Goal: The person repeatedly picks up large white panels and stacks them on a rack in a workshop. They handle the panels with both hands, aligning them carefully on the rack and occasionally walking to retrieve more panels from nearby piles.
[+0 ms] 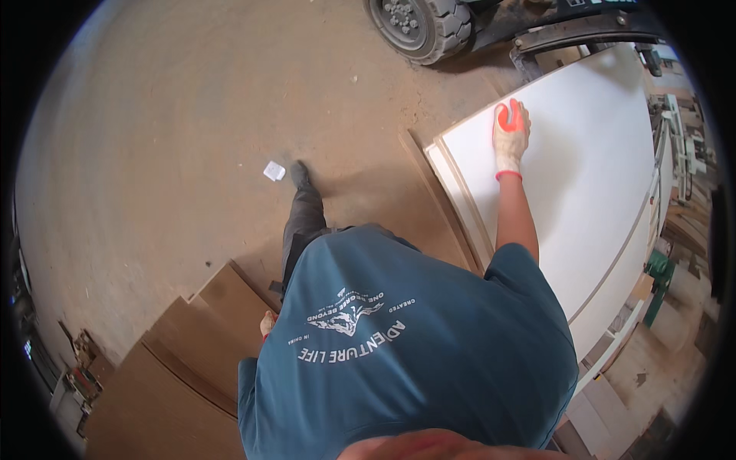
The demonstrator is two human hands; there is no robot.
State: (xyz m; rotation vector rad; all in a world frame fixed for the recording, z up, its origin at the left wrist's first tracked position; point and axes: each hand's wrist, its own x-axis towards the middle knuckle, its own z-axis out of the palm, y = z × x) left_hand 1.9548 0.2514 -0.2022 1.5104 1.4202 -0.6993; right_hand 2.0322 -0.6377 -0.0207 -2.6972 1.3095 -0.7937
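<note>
My right arm reaches out to the right. My right hand (511, 138), in a pale glove with orange-red coating and a red cuff, rests near the far edge of a large white board (571, 176). Its fingers look curled; whether anything lies inside them is hidden. The white board lies on top of other boards, whose layered edges (464, 201) show at its left side. My left hand (267, 323), also gloved, is mostly hidden by my shirt. It is beside the brown boards (188, 345) at the lower left, and its grip does not show.
A vehicle's thick-treaded wheel (414, 29) and dark frame (586, 32) stand beyond the white board. A small white scrap (274, 170) lies on the dusty floor near my foot (300, 175). Machinery (678, 134) and stacked boards line the right side.
</note>
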